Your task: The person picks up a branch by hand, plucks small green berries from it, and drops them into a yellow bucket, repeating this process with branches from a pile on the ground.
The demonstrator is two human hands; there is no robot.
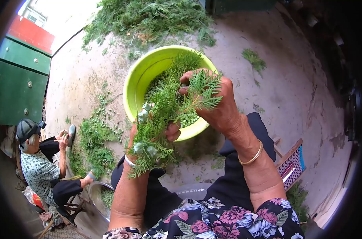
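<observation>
My left hand [173, 132] is wrapped round a leafy green cypress branch [161, 115], whose foliage hides most of the fingers. Pale blue-green cones [142, 115] show along its left side. At the right end of the branch, my right hand [221, 97] has thumb and fingers pinched together; what is between the fingertips is hidden. Both hands are above a yellow-green basin [134, 85], in which many small round green cones [189, 118] lie.
A large heap of cut branches [149, 20] lies at the back. To the left a seated person [41, 167] works beside scattered sprigs [95, 139] and a metal bowl [97, 195]. A woven folding stool [290, 165] stands right; a loose sprig [254, 59] lies behind it.
</observation>
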